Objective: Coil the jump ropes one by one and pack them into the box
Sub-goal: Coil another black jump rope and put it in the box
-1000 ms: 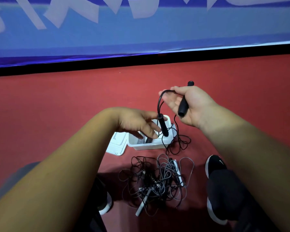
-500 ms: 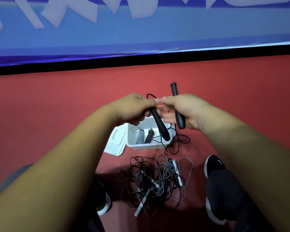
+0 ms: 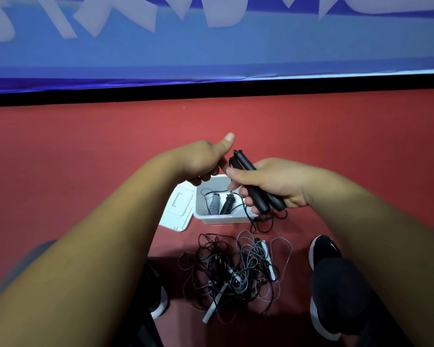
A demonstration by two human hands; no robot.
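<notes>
My right hand [image 3: 278, 184] grips the two black handles [image 3: 244, 162] of a jump rope side by side, above the white box [image 3: 226, 219]. The rope's thin black cord [image 3: 263, 222] hangs down to the red floor by the box's right corner. My left hand [image 3: 201, 161] is just left of the handle tops, fingers curled and thumb raised; whether it holds the cord is hidden. In the box lie a grey coiled rope [image 3: 214, 204] and a black one [image 3: 227, 204]. A tangled pile of ropes [image 3: 236, 269] lies on the floor in front of the box.
The box's white lid [image 3: 178, 209] lies flat against its left side. My black shoes [image 3: 323, 251] [image 3: 158, 301] flank the pile. A blue banner wall [image 3: 211, 46] with a black base strip bounds the red floor beyond.
The left hand brought the second handle up beside the first; now my right hand holds both handles together, and the left hand has let go of the handle and shifted left.
</notes>
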